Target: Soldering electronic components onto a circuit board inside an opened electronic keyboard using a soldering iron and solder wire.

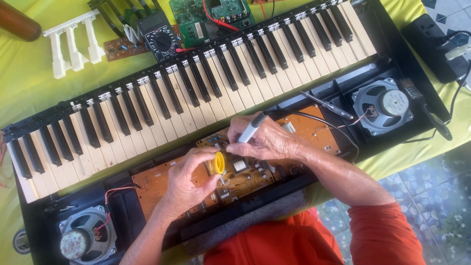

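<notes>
— Holding what, those hands?
— Right hand [267, 142] grips a grey pen-shaped tool [252, 128], tip down on the brown circuit board [304, 128]. Left hand [189, 184] pinches a small yellow tub [217, 163], just left of the tool and touching that board.

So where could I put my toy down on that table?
Bare yellow cloth lies left of the loose white keys, above the keyboard. The circuit board under the left hand and right hand is crowded.
</notes>
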